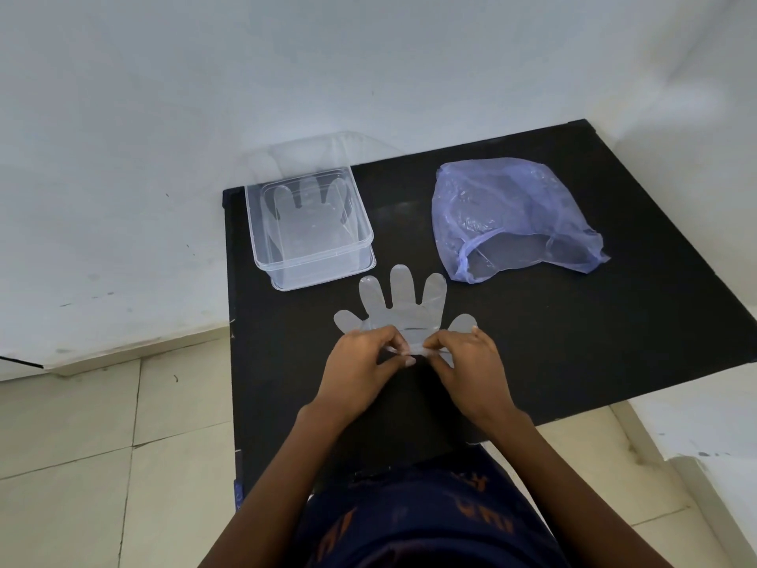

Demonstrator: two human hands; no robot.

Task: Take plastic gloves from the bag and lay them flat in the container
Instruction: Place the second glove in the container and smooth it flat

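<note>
A clear plastic glove (403,309) lies flat on the black table (573,342), its fingers pointing away from me. My left hand (362,362) and my right hand (471,364) both pinch its cuff edge near the middle. A clear rectangular container (262,239) stands at the table's far left corner with another clear glove (307,217) lying flat inside. A crumpled blue plastic bag (512,215) rests at the far right, its mouth facing me, with clear plastic showing inside it.
The container seems to sit on its clear lid (327,276). White walls rise behind and left of the table. Pale floor tiles (102,444) lie to the left and right of the table's near edge.
</note>
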